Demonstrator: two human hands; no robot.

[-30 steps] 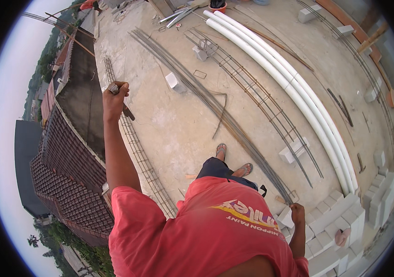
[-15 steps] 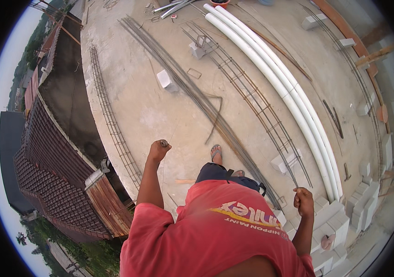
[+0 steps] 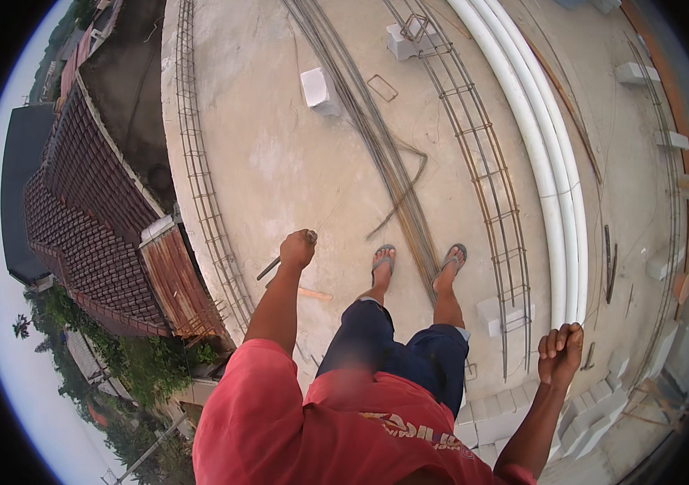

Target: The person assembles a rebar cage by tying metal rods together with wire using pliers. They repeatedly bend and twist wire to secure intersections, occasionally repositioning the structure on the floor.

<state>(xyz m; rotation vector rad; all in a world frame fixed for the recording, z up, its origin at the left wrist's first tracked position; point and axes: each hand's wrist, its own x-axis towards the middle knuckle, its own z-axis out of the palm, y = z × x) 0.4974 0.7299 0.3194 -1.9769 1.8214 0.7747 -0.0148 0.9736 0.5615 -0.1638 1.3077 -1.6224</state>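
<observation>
My left hand (image 3: 299, 249) is closed round a dark metal hand tool (image 3: 268, 267), whose rod-like end sticks out behind the fist and whose small tip shows past the thumb. The tool's exact kind cannot be told. Over on the right, my right hand (image 3: 560, 353) is raised with its fingers curled in; whatever it may hold is hidden. It appears in front of the lower end of the white pipes (image 3: 544, 153). Below both hands lies a bare concrete slab (image 3: 271, 178), where I stand in sandals astride a bundle of long steel bars (image 3: 397, 174).
A narrow rebar cage (image 3: 199, 153) runs along the slab's left edge, beyond which a tiled roof (image 3: 86, 194) drops away. A wider rebar cage (image 3: 482, 162) lies to the right, propped on white blocks (image 3: 490, 315). A white block (image 3: 320, 90) stands ahead; stacked blocks (image 3: 595, 416) are at lower right.
My view has tipped down and moved forward. One foot has stepped to the right of the bar bundle. Both hands remain closed, and the left one's tool now shows more of its length.
</observation>
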